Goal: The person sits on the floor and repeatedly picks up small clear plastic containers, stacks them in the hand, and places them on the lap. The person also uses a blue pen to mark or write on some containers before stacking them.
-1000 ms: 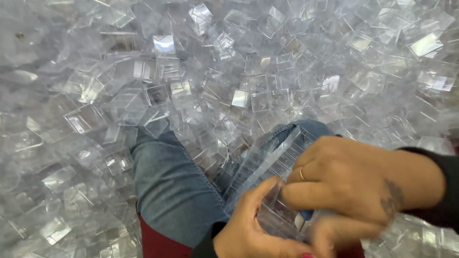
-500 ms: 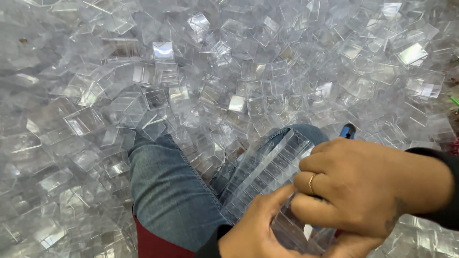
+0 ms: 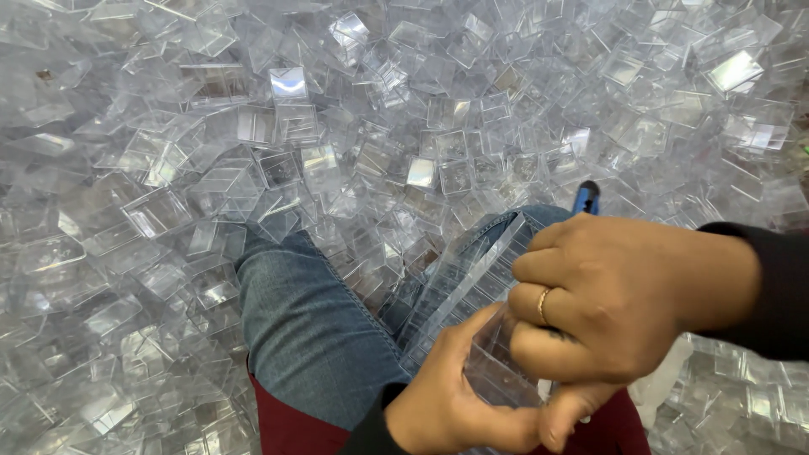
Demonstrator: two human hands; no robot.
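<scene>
My left hand (image 3: 447, 404) and my right hand (image 3: 615, 303) together grip a small clear plastic box (image 3: 497, 371) over my lap. The left hand cups it from below, and the right hand, with a ring on one finger, closes over it from above. A long stack of nested clear boxes (image 3: 472, 274) lies along my right thigh, just under the hands. My legs in blue jeans (image 3: 312, 329) stretch forward into the heap.
A deep heap of several loose clear plastic boxes (image 3: 278, 152) covers everything around my legs. A small blue-and-black object (image 3: 587, 196) pokes out just beyond my right hand. A dark red cloth (image 3: 295, 430) shows at my lap.
My right hand has shifted up and to the right over the small box, and the blue-and-black object behind it has come into view. The view has drifted slightly.
</scene>
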